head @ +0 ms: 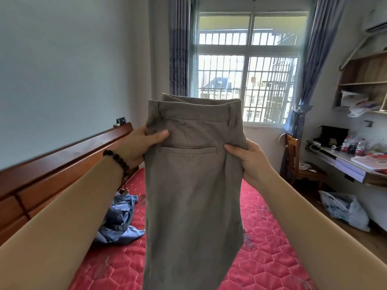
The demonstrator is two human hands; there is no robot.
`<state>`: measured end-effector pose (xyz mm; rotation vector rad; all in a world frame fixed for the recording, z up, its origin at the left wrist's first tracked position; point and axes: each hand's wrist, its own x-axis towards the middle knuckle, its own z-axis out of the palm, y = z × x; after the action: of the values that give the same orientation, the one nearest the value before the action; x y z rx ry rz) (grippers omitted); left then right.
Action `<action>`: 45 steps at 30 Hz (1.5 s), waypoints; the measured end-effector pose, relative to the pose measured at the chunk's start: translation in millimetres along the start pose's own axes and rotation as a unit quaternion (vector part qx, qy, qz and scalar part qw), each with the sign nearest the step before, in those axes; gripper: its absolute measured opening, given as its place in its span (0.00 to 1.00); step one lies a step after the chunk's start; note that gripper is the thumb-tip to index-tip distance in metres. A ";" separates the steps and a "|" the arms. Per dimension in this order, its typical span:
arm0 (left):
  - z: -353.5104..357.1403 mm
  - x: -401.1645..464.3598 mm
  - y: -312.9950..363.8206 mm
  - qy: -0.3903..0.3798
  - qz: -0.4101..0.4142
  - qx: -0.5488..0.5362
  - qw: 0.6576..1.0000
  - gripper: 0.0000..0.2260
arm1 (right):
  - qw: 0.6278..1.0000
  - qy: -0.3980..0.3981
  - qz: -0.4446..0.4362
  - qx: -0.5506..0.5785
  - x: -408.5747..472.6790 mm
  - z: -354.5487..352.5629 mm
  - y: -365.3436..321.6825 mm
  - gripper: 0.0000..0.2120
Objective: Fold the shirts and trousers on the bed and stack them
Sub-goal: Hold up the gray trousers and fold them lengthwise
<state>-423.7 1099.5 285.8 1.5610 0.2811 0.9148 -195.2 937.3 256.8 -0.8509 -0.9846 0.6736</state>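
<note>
Grey-brown trousers (192,185) hang upright in front of me, waistband on top and a back pocket facing me, doubled leg on leg. My left hand (139,144) pinches the left edge just under the waistband, thumb on the front. My right hand (250,162) grips the right edge beside the pocket. The legs drop out of view at the bottom edge. A crumpled heap of blue denim clothes (120,220) lies on the red quilted bed (266,243) below my left forearm.
A wooden headboard (62,164) runs along the left wall. A wooden chair (301,164), a cluttered desk (356,164) and a plastic bag (345,208) on the floor stand to the right of the bed. The barred window (247,68) is straight ahead.
</note>
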 end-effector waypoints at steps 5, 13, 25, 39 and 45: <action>-5.9 -7.8 -27.0 -0.002 -0.016 0.091 0.996 0.19 | 0.999 -0.003 0.035 0.000 7.6 3.4 -1.8 0.09; 21.2 -26.1 -38.6 0.133 0.100 0.152 0.974 0.07 | 0.985 0.013 -0.041 -0.167 29.1 4.3 -36.8 0.05; 57.4 -32.3 -34.2 0.106 0.218 0.182 0.953 0.15 | 0.894 -0.091 -0.150 -0.412 9.6 -28.6 -70.4 0.26; 35.9 -26.2 -24.4 -0.038 0.256 0.474 0.841 0.19 | 0.827 -0.132 -0.183 -0.514 -2.2 -36.9 -48.9 0.16; 28.5 -26.2 -28.1 -0.009 0.243 0.494 0.835 0.20 | 0.845 -0.158 -0.157 -0.486 1.1 -36.5 -55.3 0.17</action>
<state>-412.4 1068.2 251.4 2.6879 0.3814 1.2353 -155.7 899.0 293.8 -1.4333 -1.7753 -0.0349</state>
